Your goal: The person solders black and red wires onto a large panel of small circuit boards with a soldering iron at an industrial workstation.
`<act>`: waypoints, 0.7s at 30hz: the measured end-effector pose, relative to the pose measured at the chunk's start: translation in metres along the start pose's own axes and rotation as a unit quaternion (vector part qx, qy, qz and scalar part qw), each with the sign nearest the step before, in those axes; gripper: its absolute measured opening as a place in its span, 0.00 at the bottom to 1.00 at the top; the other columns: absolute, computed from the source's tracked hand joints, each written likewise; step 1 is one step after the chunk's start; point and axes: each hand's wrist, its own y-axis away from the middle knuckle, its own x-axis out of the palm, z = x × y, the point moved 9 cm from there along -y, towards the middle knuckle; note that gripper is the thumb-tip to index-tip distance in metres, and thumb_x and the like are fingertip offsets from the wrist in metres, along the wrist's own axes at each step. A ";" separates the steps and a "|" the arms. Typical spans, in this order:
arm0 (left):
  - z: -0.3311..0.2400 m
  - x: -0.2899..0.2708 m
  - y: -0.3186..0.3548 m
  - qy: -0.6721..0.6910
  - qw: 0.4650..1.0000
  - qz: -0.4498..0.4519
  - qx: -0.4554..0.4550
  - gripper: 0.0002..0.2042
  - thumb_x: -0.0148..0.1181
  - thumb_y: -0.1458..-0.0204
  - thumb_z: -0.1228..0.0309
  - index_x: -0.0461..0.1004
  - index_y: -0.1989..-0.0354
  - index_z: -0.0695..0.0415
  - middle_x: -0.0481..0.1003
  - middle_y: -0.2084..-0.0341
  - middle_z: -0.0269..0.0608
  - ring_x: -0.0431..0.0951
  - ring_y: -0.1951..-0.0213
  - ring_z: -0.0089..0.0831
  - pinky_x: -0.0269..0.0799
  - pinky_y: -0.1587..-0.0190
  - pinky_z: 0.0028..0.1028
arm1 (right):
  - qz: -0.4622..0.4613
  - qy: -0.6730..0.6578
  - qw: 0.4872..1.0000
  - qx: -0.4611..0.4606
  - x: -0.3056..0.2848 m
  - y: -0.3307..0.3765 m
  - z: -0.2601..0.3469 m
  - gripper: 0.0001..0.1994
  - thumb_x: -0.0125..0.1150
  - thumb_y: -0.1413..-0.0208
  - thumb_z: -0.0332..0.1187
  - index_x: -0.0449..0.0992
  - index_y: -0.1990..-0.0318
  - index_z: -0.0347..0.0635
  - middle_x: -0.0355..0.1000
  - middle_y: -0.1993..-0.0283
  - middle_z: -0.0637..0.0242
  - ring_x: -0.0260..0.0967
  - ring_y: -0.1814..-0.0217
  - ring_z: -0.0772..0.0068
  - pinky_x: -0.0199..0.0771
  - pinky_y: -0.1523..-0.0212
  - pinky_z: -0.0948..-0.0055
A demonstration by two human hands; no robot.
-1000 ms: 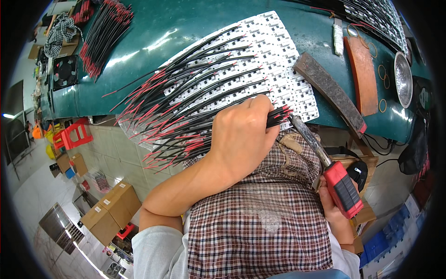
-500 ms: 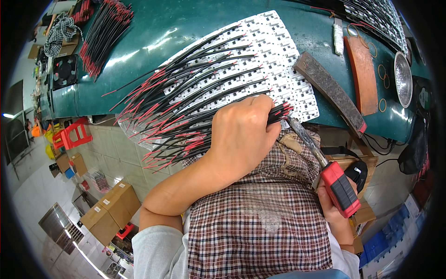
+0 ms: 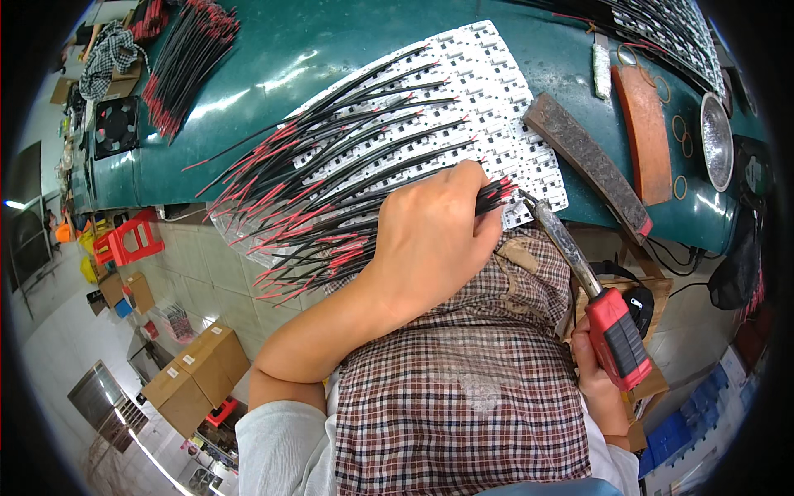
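Observation:
My left hand point(image 3: 432, 240) is closed around a bundle of black wires with red ends point(image 3: 495, 197), their tips poking out to the right between thumb and fingers. My right hand point(image 3: 594, 360) grips the red and black handle of a soldering iron point(image 3: 616, 339). The iron's metal tip is just right of the wire ends, over the near corner of a white circuit board panel point(image 3: 496, 91). Small black and silver parts stand in rows on that panel. Many more black wires point(image 3: 364, 149) with red ends lie across it, fanning out to the left.
A dark bar point(image 3: 587, 165), an orange block point(image 3: 643, 136), rubber bands point(image 3: 681, 132) and a metal bowl point(image 3: 717, 140) lie right of the panel. Another wire bundle point(image 3: 190, 66) and a small black fan point(image 3: 116, 126) are at the far left. The green table's point(image 3: 273, 174) near edge runs before my apron.
The soldering iron has shifted a little right, its tip lifting slightly upward in the picture. My left hand and the wire bundle have moved only slightly.

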 end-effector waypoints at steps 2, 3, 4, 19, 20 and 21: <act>0.003 -0.001 0.000 0.031 0.999 -0.001 -0.013 0.08 0.68 0.49 0.72 0.75 0.66 0.61 0.75 0.81 0.42 0.78 0.79 0.39 0.72 0.74 0.34 | 0.011 -0.008 1.000 -0.007 0.000 -0.002 0.003 0.11 0.69 0.57 0.25 0.78 0.63 0.36 0.75 0.68 0.58 0.73 0.72 0.54 0.73 0.70 0.63; 0.005 -0.001 0.000 0.020 1.000 0.000 -0.008 0.07 0.66 0.47 0.72 0.75 0.65 0.61 0.76 0.81 0.43 0.78 0.79 0.39 0.72 0.74 0.34 | 0.010 -0.007 1.000 -0.007 -0.001 -0.002 0.004 0.11 0.69 0.57 0.25 0.78 0.63 0.36 0.75 0.68 0.58 0.73 0.72 0.54 0.73 0.70 0.63; 0.006 -0.002 0.000 0.008 1.000 0.001 -0.004 0.06 0.64 0.44 0.72 0.75 0.64 0.61 0.76 0.81 0.43 0.78 0.79 0.39 0.71 0.74 0.34 | 0.015 -0.008 1.000 0.001 -0.001 -0.001 0.003 0.11 0.69 0.56 0.26 0.78 0.63 0.36 0.75 0.68 0.58 0.73 0.72 0.54 0.73 0.70 0.63; -0.013 -0.028 0.006 0.024 0.999 -0.023 -0.017 0.05 0.63 0.43 0.74 0.78 0.61 0.60 0.80 0.73 0.43 0.79 0.77 0.32 0.71 0.73 0.28 | -0.005 -0.006 1.000 0.008 -0.004 0.015 -0.006 0.11 0.68 0.55 0.26 0.78 0.63 0.35 0.75 0.68 0.55 0.75 0.71 0.53 0.75 0.69 0.64; -0.011 -0.020 0.008 0.018 0.999 0.017 -0.045 0.04 0.64 0.44 0.74 0.76 0.64 0.59 0.80 0.75 0.42 0.78 0.78 0.32 0.70 0.74 0.28 | -0.008 -0.003 1.000 0.013 -0.004 0.015 -0.005 0.12 0.69 0.56 0.26 0.78 0.63 0.35 0.75 0.68 0.55 0.75 0.71 0.53 0.76 0.69 0.64; -0.007 -0.011 0.010 0.012 0.996 0.057 -0.072 0.05 0.65 0.45 0.73 0.75 0.67 0.58 0.80 0.76 0.42 0.78 0.79 0.32 0.70 0.75 0.28 | -0.009 -0.004 1.000 0.013 -0.004 0.010 -0.002 0.12 0.69 0.56 0.26 0.78 0.63 0.35 0.75 0.68 0.55 0.75 0.71 0.53 0.76 0.69 0.64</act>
